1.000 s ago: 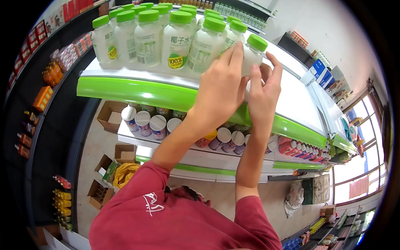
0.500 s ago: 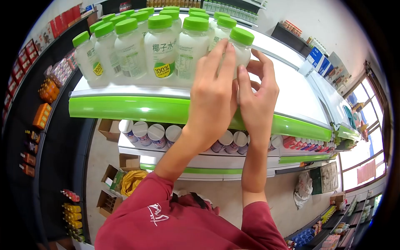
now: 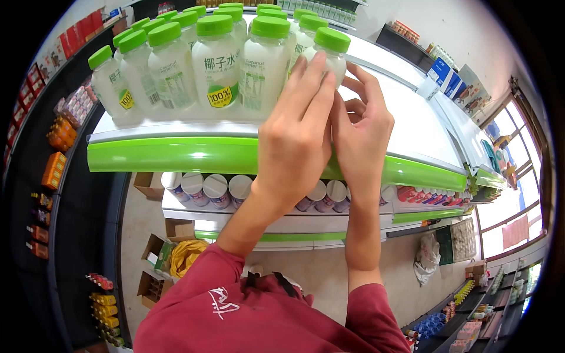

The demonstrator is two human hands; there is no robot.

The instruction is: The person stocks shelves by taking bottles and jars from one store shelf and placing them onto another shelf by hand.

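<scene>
Both hands are around a coconut water bottle (image 3: 331,52) with a green cap, at the right end of the front row on the white shelf. My left hand (image 3: 296,132) lies along its near left side, fingers closed against it. On the right side, my right hand (image 3: 364,123) curls its fingers round the bottle, its thumb hidden behind the left hand. The bottle's lower part is covered by the hands. Just left stand several like bottles, one with a yellow 100% label (image 3: 216,70), packed in rows and upright.
A green price strip (image 3: 176,154) edges the shelf. Below it, white-lidded cans (image 3: 216,191) line a lower shelf. Open cardboard boxes (image 3: 155,288) and a yellow bag (image 3: 187,257) are on the floor at left. Dark shelving (image 3: 79,235) runs along the left; a blue box (image 3: 444,76) stands back right.
The view has shifted slightly, so the shelf and bottles sit a little further left and higher. My hands keep their place around the bottle, with the right thumb now hidden behind the left hand.
</scene>
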